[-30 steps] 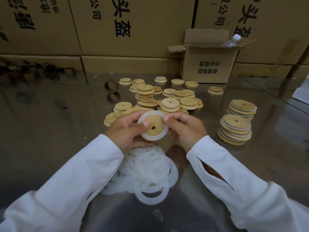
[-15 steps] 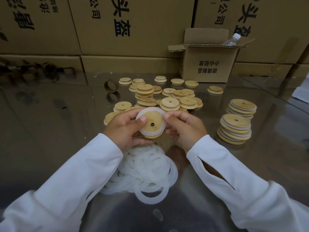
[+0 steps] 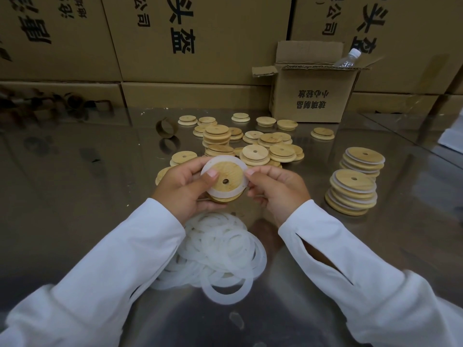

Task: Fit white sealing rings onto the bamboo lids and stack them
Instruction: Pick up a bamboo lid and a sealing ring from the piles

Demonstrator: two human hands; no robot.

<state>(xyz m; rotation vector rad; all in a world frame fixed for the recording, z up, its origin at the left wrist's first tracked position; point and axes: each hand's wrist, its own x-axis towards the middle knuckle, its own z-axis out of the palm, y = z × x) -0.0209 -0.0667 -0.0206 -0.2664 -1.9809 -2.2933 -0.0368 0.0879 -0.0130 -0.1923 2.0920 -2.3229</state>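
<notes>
Centre frame, just above the steel table [image 3: 75, 196]: the left hand [image 3: 183, 190] grips a round bamboo lid [image 3: 230, 171], pale and grainy, with a small hole in the middle. A white sealing ring [image 3: 220, 161] circles its raised face, and the right hand [image 3: 278, 192] pinches the ring's right edge. Loose rings [image 3: 220, 249] are heaped below, and ringed lid stacks [image 3: 353, 192] stand at right.

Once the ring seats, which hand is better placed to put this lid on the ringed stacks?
Right, probably. Both hold the lid; the ringed stacks stand beside the right hand, nothing between; the left hand would cross over.
</notes>
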